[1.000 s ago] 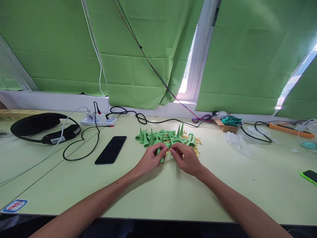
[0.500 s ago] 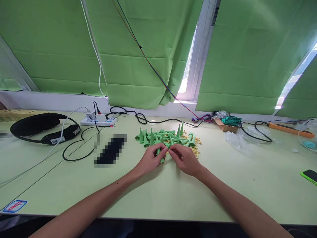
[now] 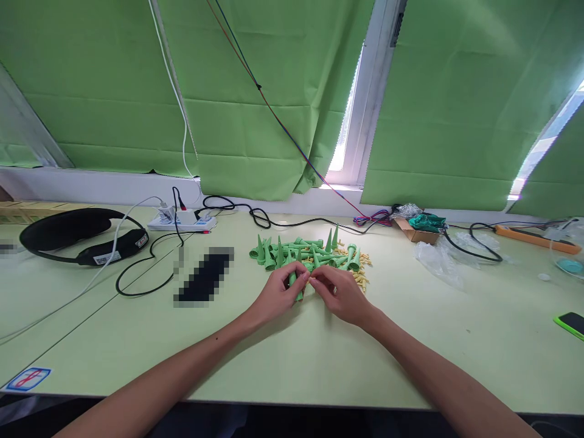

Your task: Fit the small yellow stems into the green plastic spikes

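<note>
My left hand (image 3: 279, 292) is closed, thumb against fingertips, at the near edge of a pile of green plastic cones (image 3: 298, 244). One green cone (image 3: 292, 278) shows through the gap between thumb and forefinger and below the thumb; whether it is gripped or lies under the hand I cannot tell. My right hand (image 3: 341, 293) pinches with thumb and forefinger, its tips almost meeting the left ones. Whatever sits between the fingertips is too small to make out. Small yellow pegs (image 3: 364, 261) lie scattered beside and under the cones, right of the pile.
Headphones (image 3: 82, 237), a power strip (image 3: 182, 222) and black cables are at the left and back. A pixelated dark object (image 3: 205, 277) lies left of my hands. To the right are a small cardboard box (image 3: 413, 231), clear plastic bags (image 3: 438, 261) and a green-edged phone (image 3: 570, 324).
My right fingertips have shifted very slightly. The left hand and the pile of cones look the same.
</note>
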A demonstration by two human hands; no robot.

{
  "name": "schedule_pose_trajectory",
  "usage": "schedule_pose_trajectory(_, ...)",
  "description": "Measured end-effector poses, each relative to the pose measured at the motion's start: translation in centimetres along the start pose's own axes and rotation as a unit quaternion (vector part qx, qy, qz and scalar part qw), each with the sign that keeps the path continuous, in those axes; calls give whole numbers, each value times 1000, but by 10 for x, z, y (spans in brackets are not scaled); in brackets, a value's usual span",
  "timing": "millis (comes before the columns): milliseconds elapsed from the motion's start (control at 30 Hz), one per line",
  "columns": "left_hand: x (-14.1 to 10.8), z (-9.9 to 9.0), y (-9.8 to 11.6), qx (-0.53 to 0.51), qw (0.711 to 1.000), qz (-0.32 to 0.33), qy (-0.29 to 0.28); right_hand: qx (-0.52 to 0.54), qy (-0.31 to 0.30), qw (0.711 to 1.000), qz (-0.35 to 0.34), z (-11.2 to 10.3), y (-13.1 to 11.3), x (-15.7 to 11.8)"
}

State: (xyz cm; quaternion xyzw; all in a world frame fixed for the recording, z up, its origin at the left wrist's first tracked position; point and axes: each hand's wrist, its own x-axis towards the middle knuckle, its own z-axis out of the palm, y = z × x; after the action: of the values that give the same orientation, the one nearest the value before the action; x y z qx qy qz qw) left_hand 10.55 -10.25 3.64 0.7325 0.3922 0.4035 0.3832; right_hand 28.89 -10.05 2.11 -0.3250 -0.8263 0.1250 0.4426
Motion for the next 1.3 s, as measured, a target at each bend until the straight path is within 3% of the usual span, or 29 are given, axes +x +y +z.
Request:
schedule_pose_trajectory(767, 1, 3, -6, -84, 996, -26, -23, 3, -9, 1000, -9, 1, 0, -1)
schedule_pose_trajectory(1300, 0, 3, -5, -87, 995, -34, -22, 17, -24, 1000, 0, 1, 2, -1)
